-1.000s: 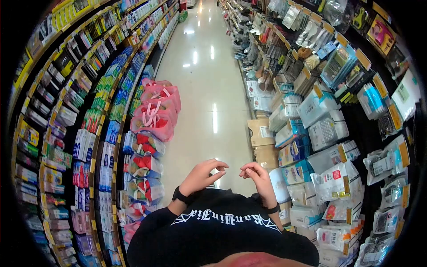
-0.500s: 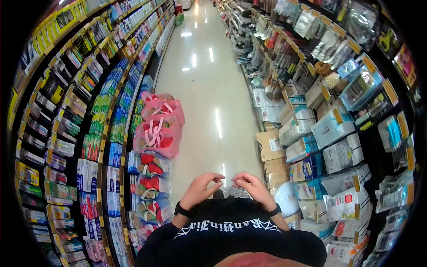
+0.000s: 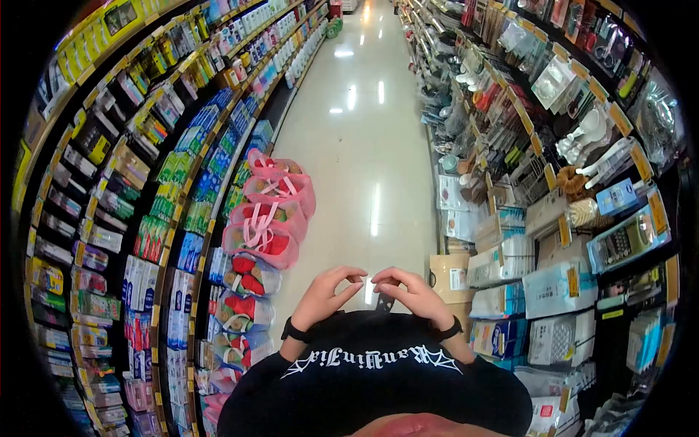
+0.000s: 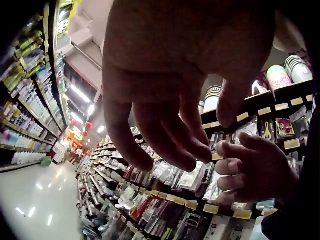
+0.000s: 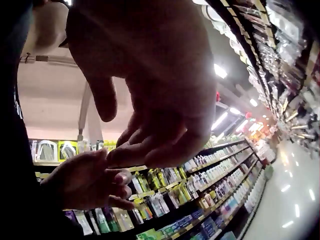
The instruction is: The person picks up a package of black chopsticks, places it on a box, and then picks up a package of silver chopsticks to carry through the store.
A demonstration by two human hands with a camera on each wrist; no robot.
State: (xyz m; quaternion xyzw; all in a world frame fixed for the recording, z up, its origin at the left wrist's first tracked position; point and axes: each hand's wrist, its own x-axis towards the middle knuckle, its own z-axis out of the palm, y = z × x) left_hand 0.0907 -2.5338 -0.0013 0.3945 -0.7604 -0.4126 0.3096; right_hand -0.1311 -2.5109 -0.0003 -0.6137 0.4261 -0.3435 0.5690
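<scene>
Both hands hang in front of the person's black top, fingers loosely bent and holding nothing. In the head view the left hand [image 3: 320, 298] and the right hand [image 3: 416, 297] face each other, fingertips a small gap apart. The left wrist view has the left hand [image 4: 165, 70] large and dark from above, its fingers hanging down, with the right hand [image 4: 262, 172] beyond. From the right wrist, the right hand [image 5: 145, 65] fills the upper middle and overlaps the left hand [image 5: 82, 180]. A black band [image 3: 295, 331] circles the left wrist.
A shiny-floored store aisle [image 3: 357, 146] runs ahead. Toothpaste boxes [image 3: 182, 164] and other goods line the left shelves. Pink mesh bags [image 3: 266, 233] jut out at their foot. Packaged kitchenware [image 3: 553, 291] hangs along the right, with brown cardboard packs [image 3: 450, 280] low down.
The aisle and shelves have shifted in the head view, with the right-hand goods sliding right and downward. The fingertips of the two hands have come closer together.
</scene>
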